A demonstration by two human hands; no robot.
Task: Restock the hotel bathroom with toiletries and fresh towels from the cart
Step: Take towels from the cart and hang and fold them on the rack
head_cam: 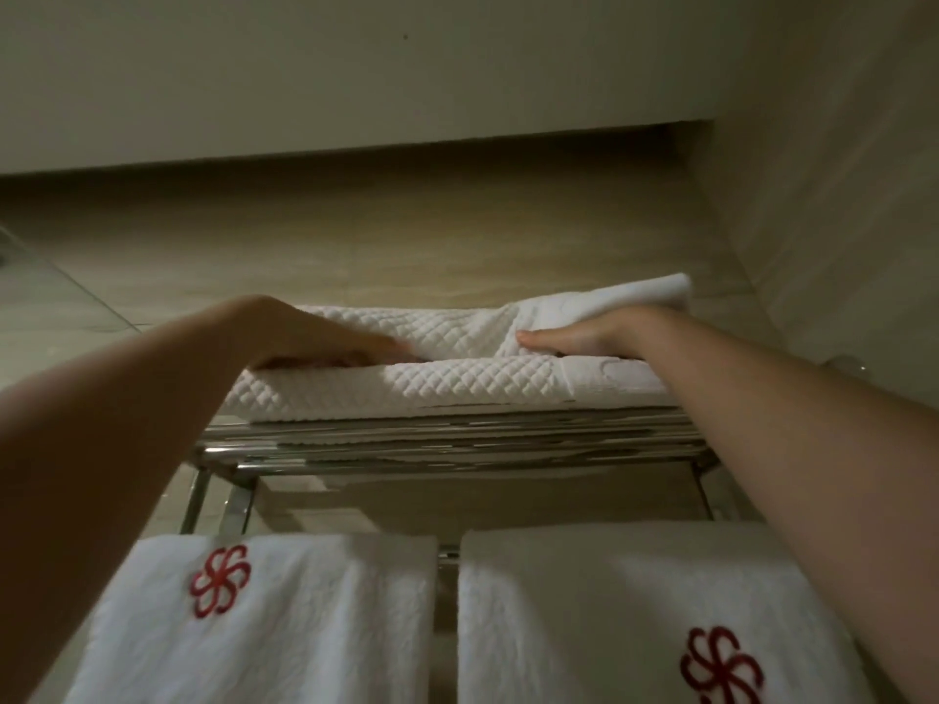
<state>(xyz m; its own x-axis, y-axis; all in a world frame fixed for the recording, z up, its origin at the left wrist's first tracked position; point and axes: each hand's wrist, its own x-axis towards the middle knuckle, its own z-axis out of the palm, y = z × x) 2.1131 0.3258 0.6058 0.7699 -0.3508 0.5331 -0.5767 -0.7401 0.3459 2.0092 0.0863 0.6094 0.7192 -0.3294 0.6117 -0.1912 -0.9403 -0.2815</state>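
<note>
So the white diamond-quilted folded towel is up on the chrome bar rack above my head, lying flat along the top shelf. My left hand is palm down on the lower layer with the fingers straight, and the tips are poked into the fold. My right hand is at the other end. The thumb lies flat against the fold, but the fingers are buried under the smooth end that flips up over my wrist, so I honestly can't tell if they're gripping or just propping it.

Handling-wise I'd guess it's thick, soft and floppy. It's not heavy, but it won't hold its shape if I grab one corner. The best hold is probably flat hands under the fold at both ends, pushing the whole stack as one. Pinching the top layer would likely just peel it open.

As for room, the beige back wall is right behind the rack and the side wall is near the right end, so there isn't much slack that way. A glass panel sits off to the left. The front edge of the shelf is the one to watch, because the near fold already sits right at it. The two white terry towels with red flower logos hang below my forearms and would be easy to brush.
</note>
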